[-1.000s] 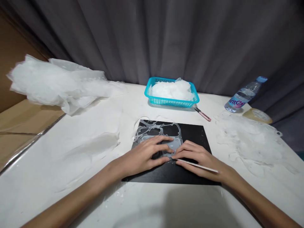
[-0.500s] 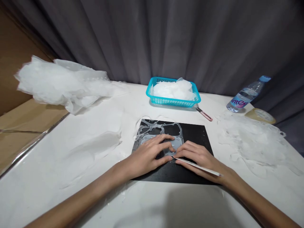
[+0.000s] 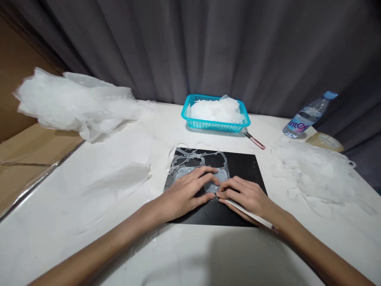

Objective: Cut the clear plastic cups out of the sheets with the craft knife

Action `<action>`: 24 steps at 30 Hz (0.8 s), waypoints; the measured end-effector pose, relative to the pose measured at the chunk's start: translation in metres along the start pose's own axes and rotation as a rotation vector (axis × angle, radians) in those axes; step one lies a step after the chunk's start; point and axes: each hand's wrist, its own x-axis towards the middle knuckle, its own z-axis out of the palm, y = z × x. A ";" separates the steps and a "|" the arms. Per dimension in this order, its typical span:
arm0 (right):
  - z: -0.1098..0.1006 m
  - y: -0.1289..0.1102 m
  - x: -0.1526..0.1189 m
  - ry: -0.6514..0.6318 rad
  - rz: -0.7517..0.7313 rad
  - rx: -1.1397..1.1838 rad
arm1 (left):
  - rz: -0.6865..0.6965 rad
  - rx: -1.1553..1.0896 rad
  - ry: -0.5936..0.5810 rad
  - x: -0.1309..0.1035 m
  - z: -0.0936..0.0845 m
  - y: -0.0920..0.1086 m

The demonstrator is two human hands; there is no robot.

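Note:
On a black mat (image 3: 245, 163) lies a translucent grey-white moulded sheet (image 3: 224, 175), its far part an open web of thin strips (image 3: 203, 157). My left hand (image 3: 190, 191) is spread over the sheet, fingers apart, fingertips and thumb pressing on it. Beside it, my right hand (image 3: 248, 197) pinches a slim white-handled tool (image 3: 253, 215) close to its dark tip. That tip touches the sheet's near edge by my left thumb. The tool's exact kind is unclear, and my left palm hides part of the sheet.
A turquoise basket (image 3: 216, 126) with white pieces stands behind the mat, pink-handled thread snips (image 3: 255, 141) beside it. Translucent scraps (image 3: 321, 174), a tape roll (image 3: 324, 142) and a water bottle (image 3: 306, 117) are at right. Piled white sheets (image 3: 74, 103) lie at left by cardboard (image 3: 38, 147).
The tool's handle end has swung slightly down toward my right wrist. My right fingers have moved a little, while my left hand stays on the sheet. The whole view has shifted slightly.

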 end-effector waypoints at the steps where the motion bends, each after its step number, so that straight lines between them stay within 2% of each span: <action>1: -0.001 -0.001 -0.001 -0.008 0.006 -0.014 | -0.004 -0.006 -0.001 0.000 0.000 0.000; 4: -0.005 -0.003 -0.002 -0.041 0.023 -0.019 | -0.012 -0.017 -0.011 -0.002 -0.002 0.002; 6: -0.004 -0.004 -0.002 -0.016 -0.001 -0.057 | -0.010 -0.014 -0.015 -0.003 -0.002 0.002; 10: 0.008 -0.003 -0.003 0.081 -0.084 -0.201 | -0.019 -0.011 -0.007 -0.001 -0.002 0.000; 17: 0.026 0.000 -0.009 0.066 -0.098 -0.187 | -0.026 -0.025 0.024 -0.003 -0.002 0.001; 21: 0.022 -0.007 -0.001 0.168 -0.076 -0.055 | -0.026 0.083 0.178 -0.005 -0.005 0.013; 23: 0.018 -0.012 0.004 0.234 -0.013 0.034 | -0.075 0.158 0.253 -0.008 -0.009 0.025; 24: 0.016 -0.014 0.006 0.260 0.026 0.072 | -0.125 0.175 0.248 -0.009 -0.010 0.031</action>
